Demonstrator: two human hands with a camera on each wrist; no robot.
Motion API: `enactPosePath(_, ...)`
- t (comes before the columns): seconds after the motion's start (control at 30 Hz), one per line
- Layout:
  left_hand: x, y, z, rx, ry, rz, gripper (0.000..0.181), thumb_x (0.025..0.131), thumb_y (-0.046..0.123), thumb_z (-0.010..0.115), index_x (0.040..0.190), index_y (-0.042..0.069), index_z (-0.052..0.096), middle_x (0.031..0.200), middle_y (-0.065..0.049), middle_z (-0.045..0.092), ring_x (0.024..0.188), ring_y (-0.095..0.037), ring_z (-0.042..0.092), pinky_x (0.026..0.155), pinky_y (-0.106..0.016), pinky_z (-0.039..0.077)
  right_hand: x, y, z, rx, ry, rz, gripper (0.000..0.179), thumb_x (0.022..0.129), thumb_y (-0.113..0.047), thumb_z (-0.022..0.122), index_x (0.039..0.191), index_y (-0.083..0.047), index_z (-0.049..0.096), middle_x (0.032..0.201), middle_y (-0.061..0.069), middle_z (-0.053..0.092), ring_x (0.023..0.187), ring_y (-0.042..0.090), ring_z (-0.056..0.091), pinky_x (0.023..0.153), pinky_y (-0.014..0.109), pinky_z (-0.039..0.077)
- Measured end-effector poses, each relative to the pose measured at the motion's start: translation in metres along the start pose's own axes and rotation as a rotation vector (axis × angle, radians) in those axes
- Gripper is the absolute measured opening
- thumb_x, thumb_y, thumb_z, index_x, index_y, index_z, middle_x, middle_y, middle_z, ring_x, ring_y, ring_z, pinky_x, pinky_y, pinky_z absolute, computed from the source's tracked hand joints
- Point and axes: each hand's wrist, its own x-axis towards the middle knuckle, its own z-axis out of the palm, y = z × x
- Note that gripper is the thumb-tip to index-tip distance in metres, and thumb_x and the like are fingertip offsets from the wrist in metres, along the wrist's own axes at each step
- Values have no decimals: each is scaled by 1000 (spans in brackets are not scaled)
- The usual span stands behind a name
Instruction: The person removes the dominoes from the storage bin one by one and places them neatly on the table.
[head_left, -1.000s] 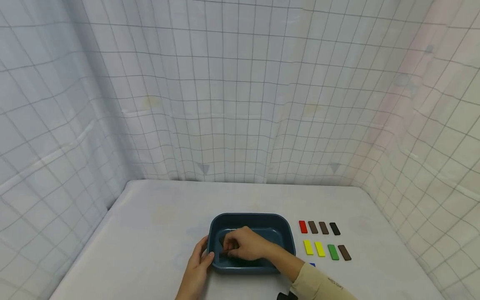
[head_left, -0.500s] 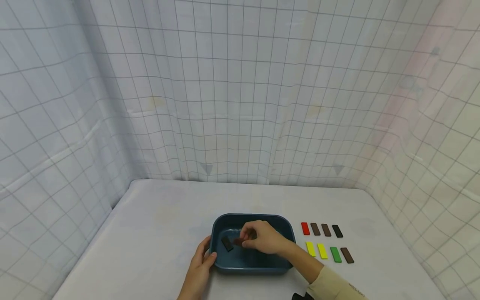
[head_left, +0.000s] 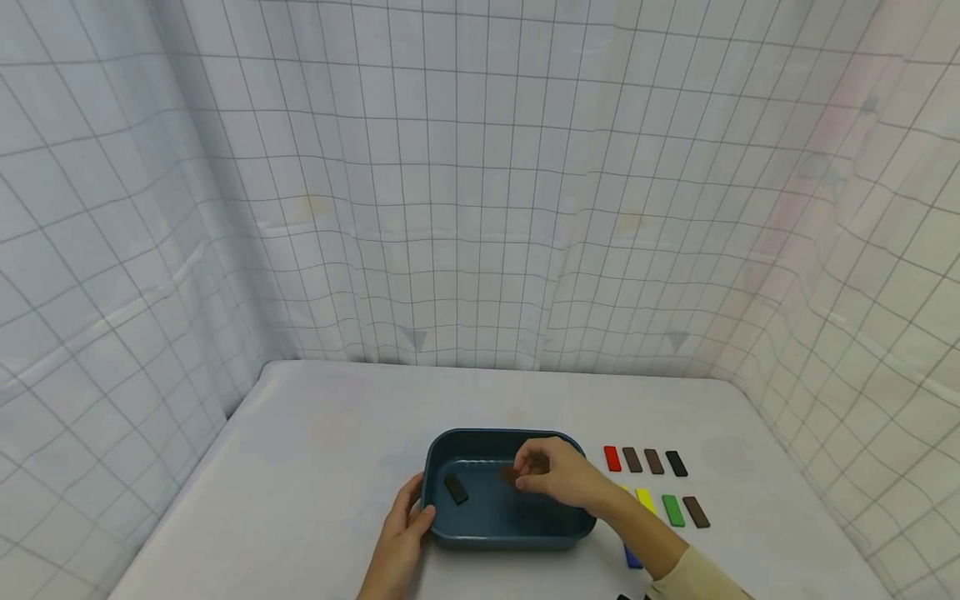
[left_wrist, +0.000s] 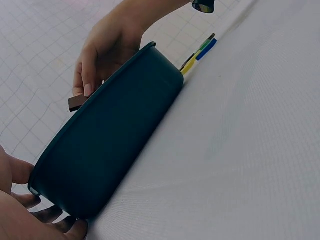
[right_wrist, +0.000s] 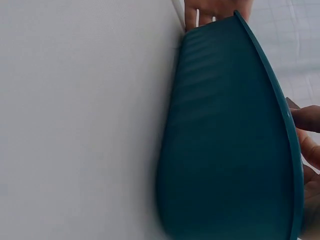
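Observation:
A dark teal plastic tub (head_left: 502, 542) stands on the table in the head view. At its left end my left hand (head_left: 400, 537) grips the wall, thumb over the rim and fingers along the outside. Over the tub's right half, my right hand (head_left: 564, 477) pinches a brown rectangular block (head_left: 508, 476) between thumb and fingers. That brown block (left_wrist: 77, 103) shows just above the rim in the left wrist view. One black block (head_left: 455, 489) lies on the tub floor at the left. In the right wrist view, the tub wall partly hides the right fingers (right_wrist: 311, 150).
Right of the tub, blocks lie in rows: a red one (head_left: 612, 458), two brown ones and a black one (head_left: 677, 463) behind; yellow (head_left: 646, 501), green (head_left: 672, 510) and brown (head_left: 696, 512) in front. A blue block (head_left: 633, 557) lies nearer, partly behind the right forearm.
My right hand has lifted the brown block from the tub's left side and carried it rightward over the tub. The black block stays behind. My left hand keeps its grip.

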Motion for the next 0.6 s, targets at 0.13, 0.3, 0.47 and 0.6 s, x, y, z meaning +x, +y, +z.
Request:
enactPosePath(0.13, 0, 1, 0, 5, 2, 3, 57, 108, 4, 47, 158, -8, 24, 161, -37, 21, 147, -55, 20, 116, -63, 27, -6, 0, -7, 3, 10, 11, 13, 93, -12, 78, 101, -12, 68, 93, 2, 64, 86, 22, 61, 74, 30, 53)
enactPosePath(0.3, 1, 3, 0, 0, 1, 14, 56, 108, 3, 47, 158, -8, 25, 161, -36, 22, 148, -54, 21, 117, -62, 26, -15, 2, -14, 50, 29, 43, 14, 94, -12, 78, 103, -9, 67, 95, 4, 64, 88, 23, 60, 76, 30, 54)
enactPosePath(0.47, 1, 0, 0, 13, 1, 6, 57, 108, 4, 48, 158, -7, 25, 161, -36, 22, 148, -55, 19, 116, -64, 25, -24, 9, -18, 111, 33, 64, 15, 94, -12, 77, 104, -7, 66, 94, 6, 65, 88, 24, 62, 76, 31, 56)
enactPosePath(0.6, 2, -3, 1, 15, 3, -7, 57, 108, 5, 49, 158, -6, 25, 161, -36, 21, 147, -57, 17, 116, -65, 24, -33, 14, -24, 132, 41, 63, 15, 95, -14, 76, 104, -8, 66, 94, 7, 67, 88, 25, 64, 77, 33, 57)
